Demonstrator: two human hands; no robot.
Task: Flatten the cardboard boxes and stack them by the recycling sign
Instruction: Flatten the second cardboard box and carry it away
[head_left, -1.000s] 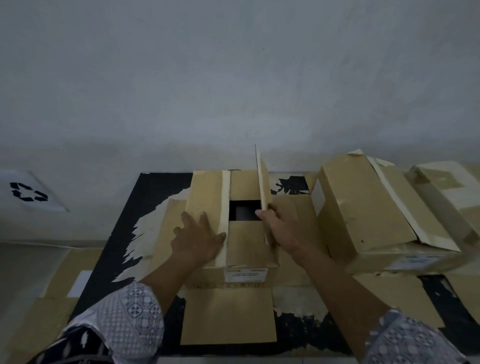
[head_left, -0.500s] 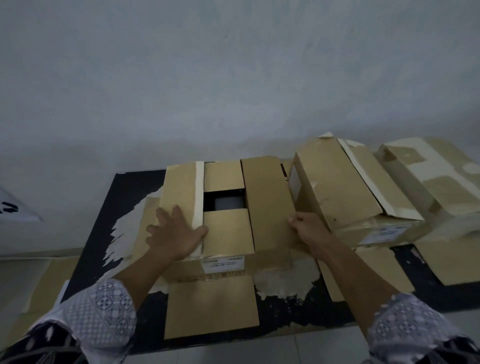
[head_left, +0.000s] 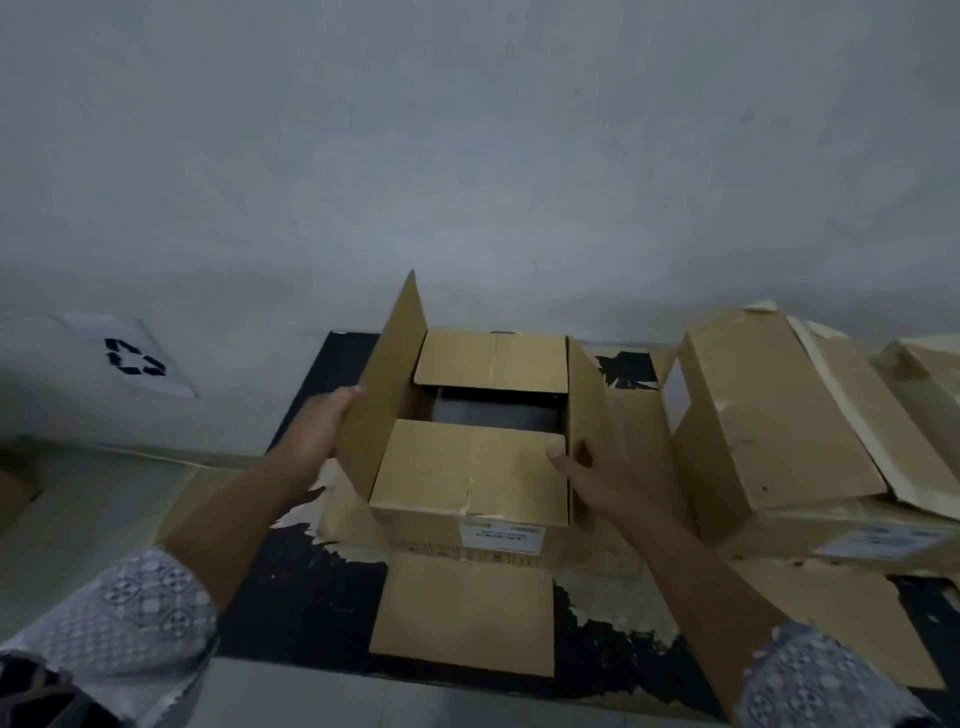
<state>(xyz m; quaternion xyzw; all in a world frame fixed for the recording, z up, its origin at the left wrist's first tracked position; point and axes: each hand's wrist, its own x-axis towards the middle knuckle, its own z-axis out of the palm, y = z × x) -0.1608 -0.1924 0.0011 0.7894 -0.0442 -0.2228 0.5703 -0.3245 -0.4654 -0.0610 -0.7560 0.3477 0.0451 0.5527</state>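
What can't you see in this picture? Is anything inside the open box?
Head view:
Inside the open box: dark, mostly covered by its inner flaps.
Fingertips of the left hand: behind the raised left flap.
Writing on the label: too small and blurry.
The far right box: cut off by the picture's edge.

Dim, flat light (soft blur throughout), wide-angle bending at edges.

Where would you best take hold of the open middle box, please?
I'd grip the open box by its two long side flaps, coming in from left and right: both stand raised with free edges exposed, where the left hand and right hand are placed.
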